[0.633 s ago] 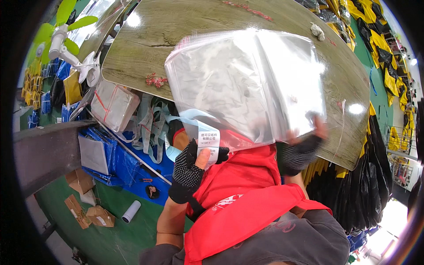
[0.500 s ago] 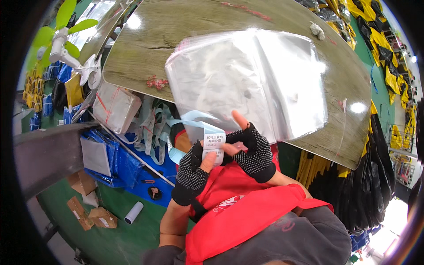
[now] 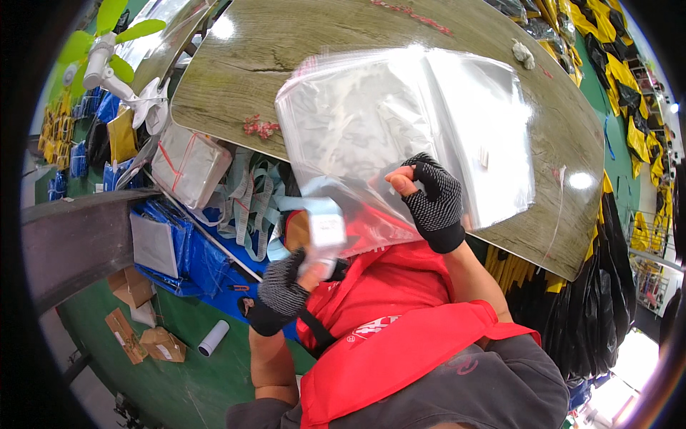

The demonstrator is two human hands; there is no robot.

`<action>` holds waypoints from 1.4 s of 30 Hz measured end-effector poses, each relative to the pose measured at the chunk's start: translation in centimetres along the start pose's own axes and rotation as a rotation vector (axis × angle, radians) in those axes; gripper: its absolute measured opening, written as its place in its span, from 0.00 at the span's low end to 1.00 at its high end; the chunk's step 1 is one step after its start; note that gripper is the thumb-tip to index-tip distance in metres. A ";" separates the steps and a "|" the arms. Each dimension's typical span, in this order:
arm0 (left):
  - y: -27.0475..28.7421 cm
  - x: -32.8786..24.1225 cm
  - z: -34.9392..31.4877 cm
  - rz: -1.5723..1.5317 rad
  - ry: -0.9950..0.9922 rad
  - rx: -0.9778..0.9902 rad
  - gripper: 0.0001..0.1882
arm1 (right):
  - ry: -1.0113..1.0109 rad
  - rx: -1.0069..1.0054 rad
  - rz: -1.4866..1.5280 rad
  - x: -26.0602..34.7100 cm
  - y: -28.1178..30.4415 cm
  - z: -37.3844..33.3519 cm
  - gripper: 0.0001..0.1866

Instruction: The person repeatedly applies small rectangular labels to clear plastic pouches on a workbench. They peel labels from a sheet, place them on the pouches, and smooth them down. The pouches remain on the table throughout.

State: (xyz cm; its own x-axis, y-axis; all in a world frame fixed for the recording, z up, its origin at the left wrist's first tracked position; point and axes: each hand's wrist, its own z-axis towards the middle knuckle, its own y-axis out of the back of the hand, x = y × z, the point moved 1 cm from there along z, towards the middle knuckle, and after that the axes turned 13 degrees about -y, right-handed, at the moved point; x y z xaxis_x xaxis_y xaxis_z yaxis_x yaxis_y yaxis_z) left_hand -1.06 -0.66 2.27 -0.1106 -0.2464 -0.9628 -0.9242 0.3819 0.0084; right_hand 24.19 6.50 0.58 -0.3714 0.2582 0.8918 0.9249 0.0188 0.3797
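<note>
My left hand [image 3: 284, 287], in a black fingerless glove with white dots, is closed on a strip of white labels [image 3: 329, 227] on light blue backing, blurred by motion. The strip hangs in front of the red apron at the table's near edge. My right hand [image 3: 433, 202], gloved alike, is raised over a stack of clear plastic bags [image 3: 357, 121]. Its fingers are curled together with the thumb; anything between them is too small to make out. A small whitish label [image 3: 484, 159] lies on the right part of the bags.
The wood-grain table [image 3: 236, 79] bears red string scraps [image 3: 259, 127] and a crumpled white lump [image 3: 523, 53]. A green-bladed fan [image 3: 100, 61] stands left. Below it are a tied bag bundle [image 3: 189, 168], loose label ribbon [image 3: 246, 193] and blue packages [image 3: 196, 250]. Black-and-yellow bags [image 3: 589, 286] hang right.
My hands have moved apart. The right left the label strip and rose over the bags, its fingers curling in. The left moved lower and leftward with the strip.
</note>
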 end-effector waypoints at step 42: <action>1.4 0.8 0.2 -0.354 0.007 -0.417 0.23 | 0.519 -0.169 -0.642 -4.4 -2.6 -2.4 0.07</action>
State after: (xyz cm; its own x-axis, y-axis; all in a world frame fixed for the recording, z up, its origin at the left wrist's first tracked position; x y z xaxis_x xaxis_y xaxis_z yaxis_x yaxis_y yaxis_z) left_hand -2.36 -0.11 1.49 0.2322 -0.3017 -0.9247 -0.9718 -0.1109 -0.2079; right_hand 23.23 2.97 -3.79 -0.8495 -0.2311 0.4743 0.5122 -0.1455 0.8464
